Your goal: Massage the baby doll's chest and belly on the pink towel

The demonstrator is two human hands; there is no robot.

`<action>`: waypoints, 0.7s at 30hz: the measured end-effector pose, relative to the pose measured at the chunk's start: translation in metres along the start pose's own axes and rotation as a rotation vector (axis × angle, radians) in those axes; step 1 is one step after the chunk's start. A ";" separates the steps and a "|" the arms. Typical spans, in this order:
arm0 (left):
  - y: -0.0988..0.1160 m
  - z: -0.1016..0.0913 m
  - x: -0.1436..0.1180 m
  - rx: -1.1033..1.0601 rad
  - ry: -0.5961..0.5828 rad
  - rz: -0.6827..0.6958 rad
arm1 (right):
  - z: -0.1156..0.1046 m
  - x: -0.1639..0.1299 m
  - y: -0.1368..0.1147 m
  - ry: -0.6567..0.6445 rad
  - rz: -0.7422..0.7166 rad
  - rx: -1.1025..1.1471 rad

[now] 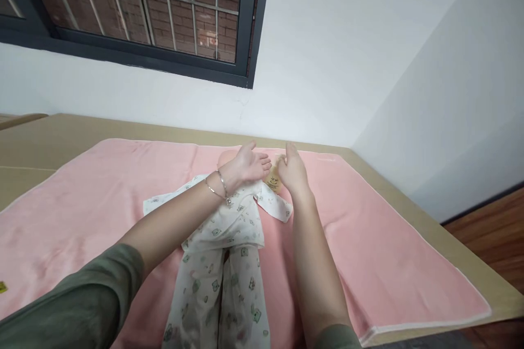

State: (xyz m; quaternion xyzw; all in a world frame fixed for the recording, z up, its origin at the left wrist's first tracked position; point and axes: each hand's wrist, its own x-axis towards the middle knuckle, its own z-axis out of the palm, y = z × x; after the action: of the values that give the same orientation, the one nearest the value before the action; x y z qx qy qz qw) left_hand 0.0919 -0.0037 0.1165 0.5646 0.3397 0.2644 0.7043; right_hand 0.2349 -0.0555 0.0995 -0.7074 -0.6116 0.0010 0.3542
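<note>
My left hand [252,163] is held out with its palm turned up and fingers stretched, holding nothing; a silver bracelet [218,185] circles the wrist. Close beside it, my right hand [293,168] is closed around a yellowish bottle [273,180] with dark lettering, tilted and partly covered by the fingers. Beneath my hands lies a white baby top [233,218] printed with small animals, its sleeves spread out. Matching trousers [243,283] extend toward me. A rounded, skin-toned shape [225,157], perhaps a doll's head, shows behind my left wrist, mostly hidden.
A pink cloth [380,251] covers much of a tan table [495,289]. Behind it rises a white wall [327,54] with a dark-framed, barred window [143,5]. A small yellow object [3,287] lies at the left edge.
</note>
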 end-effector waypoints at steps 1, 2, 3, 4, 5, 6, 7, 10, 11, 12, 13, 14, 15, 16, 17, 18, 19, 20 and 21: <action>0.002 0.001 0.006 -0.001 0.008 -0.031 | 0.004 0.000 -0.002 -0.037 -0.037 -0.036; 0.004 0.001 0.010 0.000 0.016 -0.051 | 0.007 -0.001 -0.005 -0.076 -0.060 -0.077; 0.004 0.002 0.012 -0.007 0.022 -0.060 | 0.010 -0.002 -0.008 -0.110 -0.066 -0.118; 0.004 0.002 0.013 -0.027 0.024 -0.061 | 0.011 -0.002 -0.010 -0.130 -0.057 -0.157; 0.003 0.003 0.013 -0.054 0.023 -0.057 | 0.012 -0.003 -0.012 -0.136 -0.038 -0.191; 0.002 0.003 0.012 -0.084 0.020 -0.053 | 0.011 -0.003 -0.014 -0.129 -0.016 -0.216; 0.000 0.002 0.010 -0.111 0.013 -0.048 | 0.011 -0.004 -0.016 -0.116 0.006 -0.227; -0.007 -0.002 0.001 -0.156 -0.025 -0.033 | 0.009 -0.003 -0.017 -0.087 0.051 -0.211; -0.010 -0.005 -0.004 -0.159 -0.041 -0.025 | 0.010 -0.003 -0.018 -0.080 0.061 -0.203; -0.013 -0.008 -0.010 -0.161 -0.058 -0.016 | 0.011 -0.003 -0.018 -0.072 0.070 -0.198; -0.016 -0.011 -0.017 -0.163 -0.072 -0.008 | 0.013 -0.003 -0.019 -0.060 0.079 -0.198; -0.019 -0.014 -0.025 -0.167 -0.086 -0.002 | 0.015 -0.003 -0.021 -0.045 0.087 -0.205; -0.021 -0.017 -0.033 -0.171 -0.098 0.002 | 0.018 -0.002 -0.023 -0.026 0.095 -0.218; -0.023 -0.021 -0.042 -0.174 -0.110 0.007 | 0.022 -0.002 -0.025 -0.007 0.100 -0.237; -0.023 -0.024 -0.050 -0.174 -0.122 0.014 | 0.025 -0.001 -0.027 0.012 0.105 -0.259; -0.023 -0.027 -0.059 -0.173 -0.131 0.021 | 0.027 0.000 -0.030 0.027 0.112 -0.281; -0.021 -0.031 -0.067 -0.176 -0.142 0.026 | 0.030 0.001 -0.033 0.038 0.126 -0.303; -0.019 -0.034 -0.074 -0.196 -0.152 0.026 | 0.032 0.003 -0.035 0.045 0.147 -0.322; -0.017 -0.037 -0.081 -0.238 -0.159 0.022 | 0.033 0.005 -0.037 0.051 0.174 -0.342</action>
State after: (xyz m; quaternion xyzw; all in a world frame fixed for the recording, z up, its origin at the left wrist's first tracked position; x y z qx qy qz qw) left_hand 0.0117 -0.0458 0.1097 0.4999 0.2429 0.2651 0.7879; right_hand 0.1892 -0.0347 0.0953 -0.8073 -0.5302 -0.0900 0.2429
